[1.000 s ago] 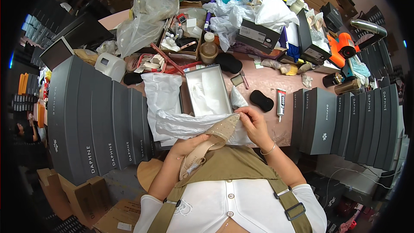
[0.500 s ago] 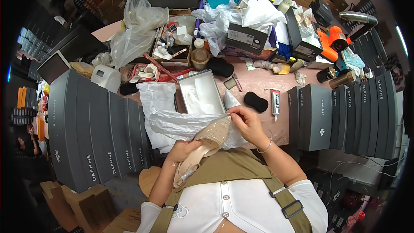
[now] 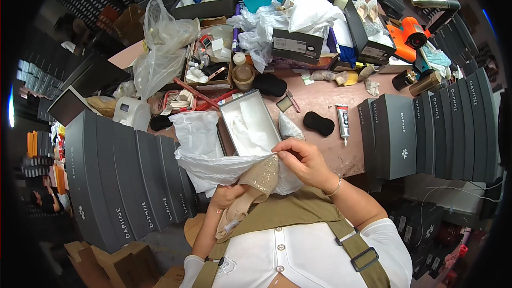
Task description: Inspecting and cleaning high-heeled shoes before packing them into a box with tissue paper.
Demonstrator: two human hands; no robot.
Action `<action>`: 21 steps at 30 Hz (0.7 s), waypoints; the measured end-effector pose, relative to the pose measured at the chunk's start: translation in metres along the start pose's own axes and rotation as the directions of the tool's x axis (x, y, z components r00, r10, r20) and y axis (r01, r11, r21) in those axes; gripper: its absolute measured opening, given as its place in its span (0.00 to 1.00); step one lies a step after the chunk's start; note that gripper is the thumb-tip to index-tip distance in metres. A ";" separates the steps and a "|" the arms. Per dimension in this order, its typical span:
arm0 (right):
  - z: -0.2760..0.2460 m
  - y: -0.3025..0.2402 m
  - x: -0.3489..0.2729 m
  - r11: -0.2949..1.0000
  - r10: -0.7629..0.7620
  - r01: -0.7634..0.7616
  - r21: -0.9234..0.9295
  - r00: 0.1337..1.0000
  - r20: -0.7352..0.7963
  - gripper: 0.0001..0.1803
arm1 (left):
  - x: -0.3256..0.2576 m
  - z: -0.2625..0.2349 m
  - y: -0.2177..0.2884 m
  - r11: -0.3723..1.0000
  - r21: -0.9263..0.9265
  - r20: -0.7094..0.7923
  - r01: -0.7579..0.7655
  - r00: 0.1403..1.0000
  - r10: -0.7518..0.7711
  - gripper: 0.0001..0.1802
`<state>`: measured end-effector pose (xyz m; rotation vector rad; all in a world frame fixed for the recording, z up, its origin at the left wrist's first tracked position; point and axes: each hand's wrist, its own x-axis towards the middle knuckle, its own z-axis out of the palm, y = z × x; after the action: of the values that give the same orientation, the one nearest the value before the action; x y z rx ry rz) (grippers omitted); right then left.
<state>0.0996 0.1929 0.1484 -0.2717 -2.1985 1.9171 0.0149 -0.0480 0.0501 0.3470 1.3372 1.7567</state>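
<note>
1. My left forearm comes up from the lower edge, elbow close to my side, and my left hand (image 3: 226, 196) sits low, just in front of my olive apron (image 3: 290, 206).
2. That hand is closed around the middle of the beige shoe (image 3: 260, 177), thumb on top; the fingers underneath are mostly hidden from me.
3. The shoe slants across the front of my apron, its glittery toe pointing up and to the right, its heel end down to the left, insole facing up.
4. My right forearm reaches in from the lower right, wrist bent inward, a thin bracelet (image 3: 335, 186) on it; my right hand (image 3: 302, 164) is just beyond the toe.
5. There my thumb and forefinger are pinched together on the edge of the white tissue paper (image 3: 226, 166); whether they also touch the toe, I cannot tell.
6. The paper stretches leftward from that pinch, between the shoe and the open box (image 3: 271, 112).
</note>
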 end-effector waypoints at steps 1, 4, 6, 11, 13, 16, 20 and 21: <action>0.000 0.001 0.000 0.999 -0.032 0.032 -0.014 0.999 -0.014 0.07 | 0.000 0.000 0.001 1.000 -0.002 0.003 -0.003 1.000 0.003 0.25; 0.001 0.004 0.001 0.995 -0.091 0.089 -0.043 0.995 -0.046 0.07 | 0.001 -0.001 0.002 0.999 0.041 0.020 -0.020 1.000 0.019 0.24; 0.002 0.004 0.002 0.996 -0.078 0.075 -0.043 0.995 -0.058 0.07 | 0.001 0.000 0.006 0.999 0.049 0.008 -0.018 1.000 0.017 0.23; -0.004 0.018 0.009 0.998 0.009 -0.011 -0.065 1.000 -0.028 0.07 | 0.001 0.012 0.028 0.991 0.124 -0.095 0.058 0.994 -0.046 0.16; -0.007 0.023 0.011 0.997 0.040 -0.041 -0.062 0.999 -0.017 0.07 | 0.001 0.010 0.032 0.958 0.268 -0.139 0.103 0.988 -0.068 0.15; -0.011 0.022 0.013 0.997 0.074 -0.074 -0.029 0.997 0.017 0.07 | -0.002 0.003 0.044 0.902 0.419 -0.102 0.104 0.993 -0.067 0.18; -0.012 0.018 0.011 0.994 0.094 -0.096 0.054 0.994 0.051 0.07 | -0.007 0.016 0.068 0.855 0.515 -0.048 -0.053 0.995 0.090 0.23; -0.012 0.018 0.010 0.994 0.083 -0.087 0.070 0.995 0.050 0.07 | -0.008 0.015 0.069 0.831 0.550 -0.012 -0.077 0.995 0.100 0.24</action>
<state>0.0932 0.2101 0.1326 -0.3165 -2.1747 2.0623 -0.0028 -0.0477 0.1190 0.7033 1.8773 1.4216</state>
